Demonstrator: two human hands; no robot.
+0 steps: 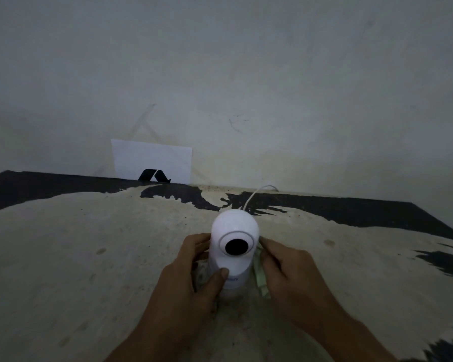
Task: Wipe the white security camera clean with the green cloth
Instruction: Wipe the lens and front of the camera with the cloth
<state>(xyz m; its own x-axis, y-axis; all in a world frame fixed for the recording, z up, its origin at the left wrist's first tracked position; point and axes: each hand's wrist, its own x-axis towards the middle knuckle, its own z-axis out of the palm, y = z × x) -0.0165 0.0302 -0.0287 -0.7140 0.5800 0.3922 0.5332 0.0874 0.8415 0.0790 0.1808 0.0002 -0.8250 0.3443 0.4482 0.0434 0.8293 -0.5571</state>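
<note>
I see my left grip [194,273] clasping the white security camera [233,246], its blue lettering unreadable, my right grip [288,273] pinching the green cloth [261,279] against it.

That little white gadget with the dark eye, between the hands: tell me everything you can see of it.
The white security camera is a smooth, glossy, plastic-looking capsule with a domed top, standing upright on the worn table. A raised ring frames its round black lens, which faces the viewer. Faint blue lettering near its base is unreadable. A white cable runs from behind it toward the wall. The left hand grips its side, thumb on the front; the right hand presses the green cloth to the other side.
</note>
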